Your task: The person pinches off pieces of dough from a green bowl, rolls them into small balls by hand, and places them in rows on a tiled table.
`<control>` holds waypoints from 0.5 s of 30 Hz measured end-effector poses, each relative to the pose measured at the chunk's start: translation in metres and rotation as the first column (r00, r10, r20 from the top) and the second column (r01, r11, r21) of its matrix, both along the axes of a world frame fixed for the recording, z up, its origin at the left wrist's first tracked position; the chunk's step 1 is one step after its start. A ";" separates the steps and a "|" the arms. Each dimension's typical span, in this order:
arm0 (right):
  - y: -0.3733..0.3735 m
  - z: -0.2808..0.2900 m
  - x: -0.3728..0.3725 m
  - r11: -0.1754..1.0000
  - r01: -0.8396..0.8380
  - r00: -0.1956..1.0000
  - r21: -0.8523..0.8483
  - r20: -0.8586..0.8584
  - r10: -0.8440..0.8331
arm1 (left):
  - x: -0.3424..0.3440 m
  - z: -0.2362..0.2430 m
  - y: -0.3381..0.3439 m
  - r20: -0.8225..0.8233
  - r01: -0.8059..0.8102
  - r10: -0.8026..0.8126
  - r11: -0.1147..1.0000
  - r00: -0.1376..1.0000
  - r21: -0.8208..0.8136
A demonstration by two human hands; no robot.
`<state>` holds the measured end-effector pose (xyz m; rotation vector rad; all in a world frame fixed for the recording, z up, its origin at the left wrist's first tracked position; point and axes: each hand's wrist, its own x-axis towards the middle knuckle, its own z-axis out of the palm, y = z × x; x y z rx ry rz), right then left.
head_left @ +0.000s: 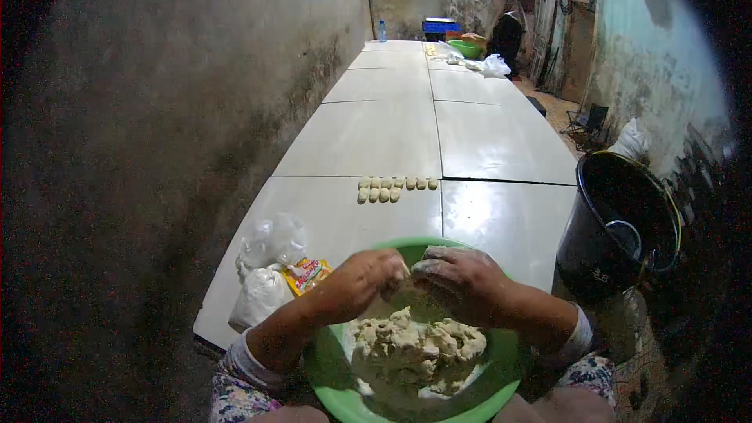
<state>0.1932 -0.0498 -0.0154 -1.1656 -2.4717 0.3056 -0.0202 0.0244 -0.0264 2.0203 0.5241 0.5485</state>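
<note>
A green basin (507, 382) stands in front of me, with a lumpy mass of pale dough (415, 345) and some white flour in it. Above its far side, my left hand (372, 276) is closed, and a small pale bit of dough shows at its fingertips. Close beside it, my right hand (462, 278) has curled fingers coated in flour; whatever lies under them is hidden. Farther out on the white table (368, 141), several small rounded dough pieces (384, 189) lie in two short rows.
Left of the basin sit clear plastic bags of white powder (262, 298) and a yellow-orange packet (305, 272). A large black bucket (583, 243) stands off the table's right edge. At the far end are a green bowl (468, 48), a white bag (493, 66) and a person in dark clothes (507, 35).
</note>
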 end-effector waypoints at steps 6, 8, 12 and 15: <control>-0.004 -0.014 0.003 0.949 -0.304 0.953 0.087 0.038 0.302 | 0.008 0.006 0.002 0.238 -0.041 0.140 0.925 0.961 -0.377; 0.000 -0.013 -0.004 0.890 -0.200 0.974 -0.409 0.018 0.227 | 0.005 0.007 0.000 0.235 -0.059 0.176 0.900 0.956 -0.432; -0.008 -0.004 -0.008 0.884 -0.380 0.890 -0.274 0.154 0.430 | -0.002 -0.008 0.013 0.242 0.026 0.113 0.863 0.964 -0.504; -0.003 -0.002 -0.011 0.899 -0.305 0.920 -0.314 0.145 0.363 | -0.003 -0.009 0.015 0.184 -0.051 0.168 0.857 0.968 -0.513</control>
